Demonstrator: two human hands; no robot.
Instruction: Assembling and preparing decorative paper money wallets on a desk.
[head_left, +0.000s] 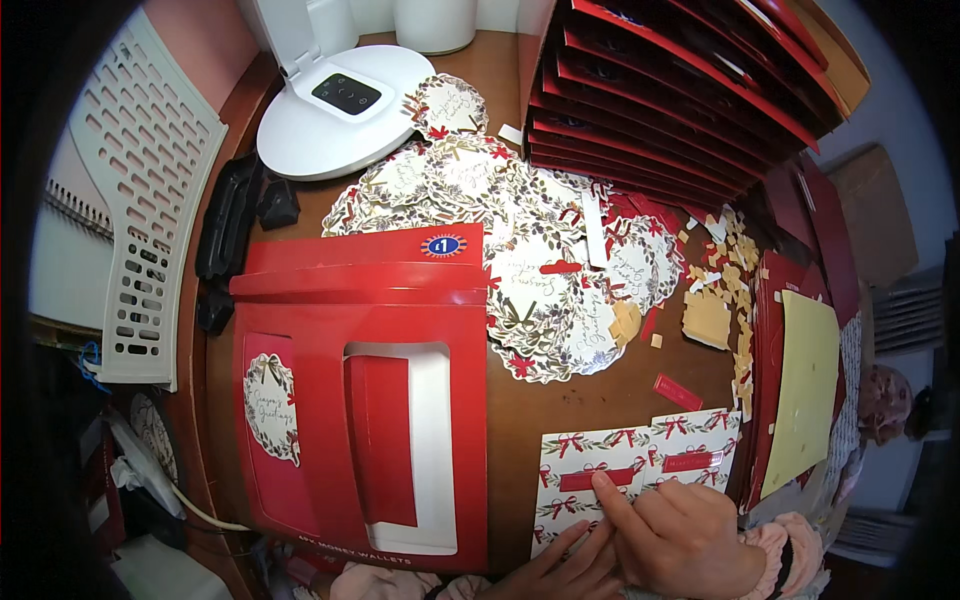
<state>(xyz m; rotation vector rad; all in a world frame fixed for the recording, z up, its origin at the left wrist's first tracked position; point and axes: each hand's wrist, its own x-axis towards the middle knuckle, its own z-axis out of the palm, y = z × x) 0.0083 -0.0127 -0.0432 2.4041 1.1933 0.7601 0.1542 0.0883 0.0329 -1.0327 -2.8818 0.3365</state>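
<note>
Two white cards printed with green sprigs and red bows lie side by side in front of me. A red label strip sits across the left card, and my right hand touches its right end with an extended index fingertip, the other fingers curled. My left hand rests with spread fingers on that card's lower part, cut off partly by the bottom edge. The right card bears a red label with writing. Another red label lies loose on the table above them.
A red money-wallet pack stands to the left. Behind are piled wreath-shaped paper cutouts, a white lamp base and a box of red packs. Tan foam pads, a yellow sheet and another person are rightward.
</note>
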